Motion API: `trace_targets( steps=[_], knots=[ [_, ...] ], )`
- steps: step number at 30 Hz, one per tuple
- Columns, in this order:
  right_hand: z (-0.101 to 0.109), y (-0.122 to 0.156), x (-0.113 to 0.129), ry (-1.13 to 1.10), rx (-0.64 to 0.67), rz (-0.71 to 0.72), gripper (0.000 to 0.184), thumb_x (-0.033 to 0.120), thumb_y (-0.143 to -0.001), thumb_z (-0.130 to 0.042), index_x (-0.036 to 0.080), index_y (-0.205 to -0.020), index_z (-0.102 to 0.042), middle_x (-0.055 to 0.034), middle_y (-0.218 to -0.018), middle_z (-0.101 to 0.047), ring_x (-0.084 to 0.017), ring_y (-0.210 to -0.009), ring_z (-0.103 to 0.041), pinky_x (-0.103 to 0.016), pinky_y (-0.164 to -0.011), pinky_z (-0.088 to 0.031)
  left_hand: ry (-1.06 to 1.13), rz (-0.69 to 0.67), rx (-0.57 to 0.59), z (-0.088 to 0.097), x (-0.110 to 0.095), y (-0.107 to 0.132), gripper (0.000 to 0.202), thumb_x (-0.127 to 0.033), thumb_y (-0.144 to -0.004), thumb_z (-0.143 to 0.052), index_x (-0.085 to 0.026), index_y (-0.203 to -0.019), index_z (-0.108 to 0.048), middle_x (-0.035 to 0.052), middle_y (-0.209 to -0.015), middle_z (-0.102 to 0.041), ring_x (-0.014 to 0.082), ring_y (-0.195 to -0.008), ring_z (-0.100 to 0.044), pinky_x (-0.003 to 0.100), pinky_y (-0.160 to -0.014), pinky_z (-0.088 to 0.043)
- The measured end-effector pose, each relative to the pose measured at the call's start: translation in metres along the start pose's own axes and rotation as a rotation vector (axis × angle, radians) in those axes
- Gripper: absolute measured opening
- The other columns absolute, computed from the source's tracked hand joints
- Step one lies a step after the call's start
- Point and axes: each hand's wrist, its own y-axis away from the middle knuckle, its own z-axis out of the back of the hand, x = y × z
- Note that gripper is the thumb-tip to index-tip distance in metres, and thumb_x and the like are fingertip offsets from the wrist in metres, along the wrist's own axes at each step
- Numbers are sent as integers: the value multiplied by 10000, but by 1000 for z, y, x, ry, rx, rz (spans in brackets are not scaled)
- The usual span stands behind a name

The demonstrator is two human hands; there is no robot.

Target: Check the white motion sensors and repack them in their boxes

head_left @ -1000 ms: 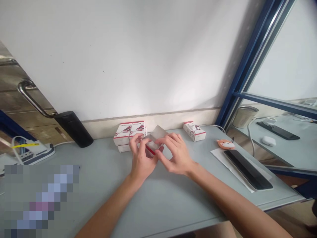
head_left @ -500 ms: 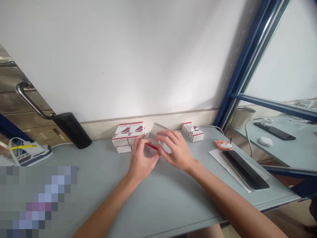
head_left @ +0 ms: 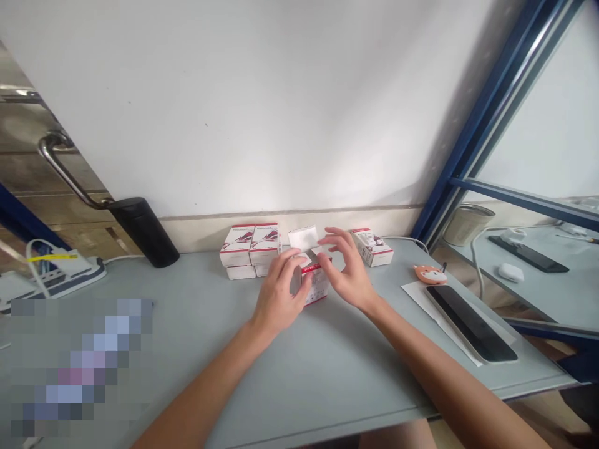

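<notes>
A small white-and-red cardboard box [head_left: 317,288] stands upright on the grey table, its lid flap [head_left: 304,238] raised and its side flaps spread. My left hand [head_left: 281,293] grips it from the left, thumb against the front face and fingers by the left flap. At the box's right side, my right hand [head_left: 347,269] has its fingers spread, the thumb close to the right flap; whether it touches is hard to see. The inside of the box is mostly hidden. Behind my left hand, similar closed boxes [head_left: 249,245] are stacked in two layers.
Another such box [head_left: 372,247] lies at the back right, with a small thing on top. A phone [head_left: 470,323] rests on white paper [head_left: 414,296] beside an orange animal-shaped item [head_left: 429,274]. On the left are a black cylinder [head_left: 145,232] and a power strip [head_left: 77,280]. The wall [head_left: 290,112] borders the table.
The box has gone from tilted between both hands to upright on the table, its printed front now showing. My right hand has loosened and spread its fingers. The view has shifted slightly.
</notes>
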Motion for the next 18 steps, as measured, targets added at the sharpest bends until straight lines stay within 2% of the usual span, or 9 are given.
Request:
trace_targets(
  steps=[3,5,7,10,13,18],
  knots=[
    [-2,1,1,-152,83,-111,501,431,-1041,-595,327,-1513,-461,-111,-1592,-519,-280,-1400,-576,-493,-1106,-538,15,-18,19,1,2,2,221,-193,-1037,-588,-257,-1247,-564,114,-1398,-582,252,-1281,-626,451,-1070,-569],
    [-3,1,-1,-196,114,-176,560,473,-1044,-594,329,-1555,-415,-111,-1515,-594,-270,-1362,-607,-501,-1134,-520,15,13,24,0,5,4,213,-221,-1046,-587,-255,-1255,-567,136,-1459,-503,239,-1194,-657,453,-1021,-589],
    [-4,2,-4,-192,98,-184,584,506,-1027,-625,318,-1545,-434,-107,-1406,-655,-260,-1289,-642,-489,-1120,-530,13,62,13,-1,8,5,218,-251,-1052,-585,-257,-1270,-570,153,-1496,-419,226,-1134,-667,464,-981,-602],
    [-5,1,-9,-171,88,-107,499,515,-1020,-639,307,-1454,-508,-93,-1366,-662,-244,-1203,-667,-454,-1067,-556,40,98,4,-3,12,5,227,-261,-1058,-572,-257,-1285,-562,157,-1481,-402,271,-1297,-599,482,-1014,-591],
    [-4,0,-11,-162,104,-28,310,490,-1044,-606,278,-1270,-583,-80,-1300,-673,-231,-1168,-669,-433,-1047,-553,117,106,27,-3,13,3,185,-263,-1062,-564,-254,-1247,-562,143,-1430,-483,290,-1460,-480,450,-1039,-584],
    [-5,-1,-6,-147,68,-12,212,446,-1054,-595,260,-1156,-607,-67,-1195,-689,-216,-1090,-681,-410,-1012,-558,151,100,12,-3,10,1,200,-253,-1058,-574,-258,-1257,-558,123,-1394,-575,266,-1437,-514,445,-1081,-555]
  ],
)
